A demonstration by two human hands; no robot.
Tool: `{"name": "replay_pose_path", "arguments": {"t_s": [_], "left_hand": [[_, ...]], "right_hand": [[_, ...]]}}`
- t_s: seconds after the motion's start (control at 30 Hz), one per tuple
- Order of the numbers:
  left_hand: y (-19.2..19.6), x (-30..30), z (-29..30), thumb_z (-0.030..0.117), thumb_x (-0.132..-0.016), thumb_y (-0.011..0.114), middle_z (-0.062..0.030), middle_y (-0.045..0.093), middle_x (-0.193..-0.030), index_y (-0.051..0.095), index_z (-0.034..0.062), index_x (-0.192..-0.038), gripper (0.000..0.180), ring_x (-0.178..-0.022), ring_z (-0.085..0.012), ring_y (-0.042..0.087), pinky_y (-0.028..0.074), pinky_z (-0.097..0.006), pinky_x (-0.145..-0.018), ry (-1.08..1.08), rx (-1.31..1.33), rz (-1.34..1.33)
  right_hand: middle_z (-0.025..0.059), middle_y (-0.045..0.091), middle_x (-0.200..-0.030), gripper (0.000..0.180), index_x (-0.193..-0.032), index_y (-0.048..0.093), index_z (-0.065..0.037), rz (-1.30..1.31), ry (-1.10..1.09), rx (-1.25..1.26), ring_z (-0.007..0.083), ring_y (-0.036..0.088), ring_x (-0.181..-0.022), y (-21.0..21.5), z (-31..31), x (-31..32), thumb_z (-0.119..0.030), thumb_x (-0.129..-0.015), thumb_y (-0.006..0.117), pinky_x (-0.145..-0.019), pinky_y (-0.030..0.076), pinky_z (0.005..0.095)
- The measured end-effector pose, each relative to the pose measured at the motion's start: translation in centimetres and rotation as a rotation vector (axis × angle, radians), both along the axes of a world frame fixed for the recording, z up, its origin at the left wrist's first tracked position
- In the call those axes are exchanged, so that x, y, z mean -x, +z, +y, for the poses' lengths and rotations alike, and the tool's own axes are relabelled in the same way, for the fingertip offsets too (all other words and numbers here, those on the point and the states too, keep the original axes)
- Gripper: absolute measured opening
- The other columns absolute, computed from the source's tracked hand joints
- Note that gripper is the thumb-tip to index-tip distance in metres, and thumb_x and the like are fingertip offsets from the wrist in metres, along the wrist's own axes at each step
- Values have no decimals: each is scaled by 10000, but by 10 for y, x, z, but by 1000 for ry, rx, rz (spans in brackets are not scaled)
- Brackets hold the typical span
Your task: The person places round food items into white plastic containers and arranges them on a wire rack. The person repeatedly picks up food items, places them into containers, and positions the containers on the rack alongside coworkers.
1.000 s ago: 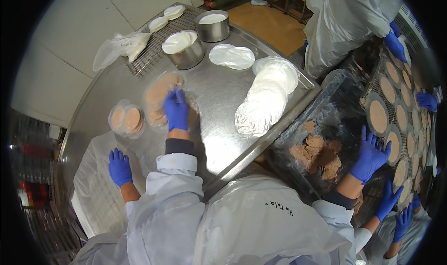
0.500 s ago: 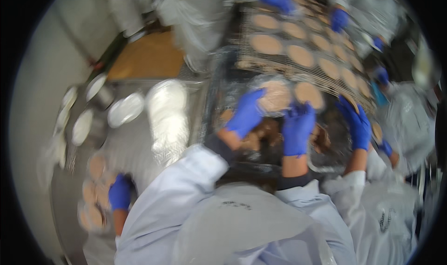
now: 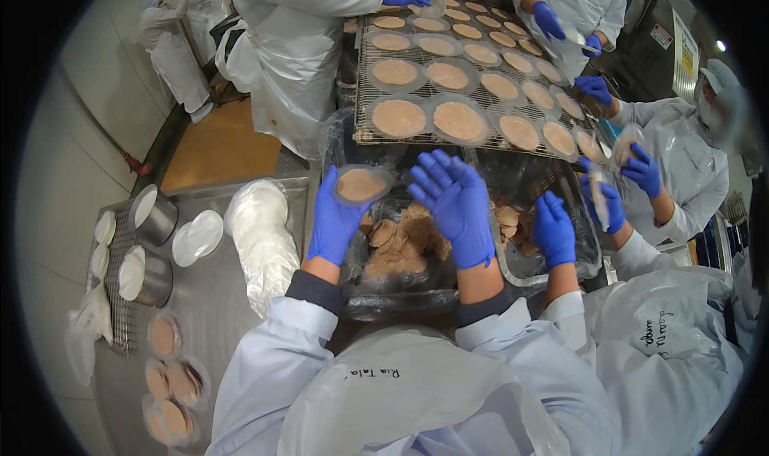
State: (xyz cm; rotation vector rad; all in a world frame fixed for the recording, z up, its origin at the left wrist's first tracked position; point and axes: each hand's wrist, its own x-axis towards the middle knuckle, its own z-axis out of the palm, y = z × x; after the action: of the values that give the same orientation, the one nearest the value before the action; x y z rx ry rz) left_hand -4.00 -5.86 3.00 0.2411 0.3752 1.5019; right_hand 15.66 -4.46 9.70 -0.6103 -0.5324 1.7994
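My left hand [image 3: 335,220], in a blue glove, holds a round tan patty in a clear plastic dish [image 3: 361,185] over a black crate lined with clear plastic [image 3: 384,300]. Loose tan patties [image 3: 400,240] lie piled in that crate. My right hand [image 3: 455,196], fingers spread and holding nothing, hovers over the pile just below the near edge of a wire rack [image 3: 362,96]. The rack carries several rows of patties in clear dishes [image 3: 458,121].
A co-worker's gloved hand [image 3: 554,230] reaches into a second lined crate at my right. Other people in white coats stand around the rack. On the steel table [image 3: 208,312] at left are a bagged stack of dishes [image 3: 260,240], two metal pots [image 3: 152,216] and filled dishes [image 3: 170,380].
My view has swung from the steel table to the crates and rack. My left hand has come off the table dishes and now holds a filled dish; my right hand has risen, spread.
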Motion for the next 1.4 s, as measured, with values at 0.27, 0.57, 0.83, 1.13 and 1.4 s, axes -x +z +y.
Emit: {"name": "replay_pose_path", "arguments": {"t_s": [0.27,0.57,0.83,1.13,1.4], "left_hand": [[24,-38,47,209,-902,452,-215,379,-1289,315,-44,-1268,465,-1177,-342,404,341,-482,-995,-14,-175,-58],[-20,-22,5,145,-879,483,-197,385,-1287,296,-11,-1287,475,-1185,-347,392,324,-508,-997,-13,5,-39],[3,15,-41,278,-892,470,-205,367,-1297,303,17,-1286,502,-1193,-374,374,328,-560,-967,60,15,-129],[-13,33,-39,411,-889,435,-207,370,-1289,326,34,-1269,546,-1199,-370,368,322,-535,-980,19,34,-127],[43,-17,30,281,-832,591,-129,504,-1154,436,40,-1192,459,-1050,-225,502,413,-342,-909,7,-133,-34]], "right_hand": [[164,394,-1287,544,-1293,306,-64,228,-134,57,323,437,-1146,-30,20,-26,-393,-878,430,-937,378,480],[145,318,-1352,565,-1310,304,-119,208,-40,6,338,352,-1219,-23,11,-37,-429,-849,408,-951,331,549],[123,498,-1182,439,-1162,480,-93,-939,-391,-772,267,453,-1133,48,33,13,-380,-832,511,-974,245,545],[114,612,-971,402,-978,602,-77,-803,250,-491,227,552,-971,-49,-24,52,-443,-832,521,-945,296,487],[171,450,-1228,484,-1213,399,-42,131,-189,66,329,431,-1137,-38,34,-38,-339,-848,513,-958,321,534]]}}
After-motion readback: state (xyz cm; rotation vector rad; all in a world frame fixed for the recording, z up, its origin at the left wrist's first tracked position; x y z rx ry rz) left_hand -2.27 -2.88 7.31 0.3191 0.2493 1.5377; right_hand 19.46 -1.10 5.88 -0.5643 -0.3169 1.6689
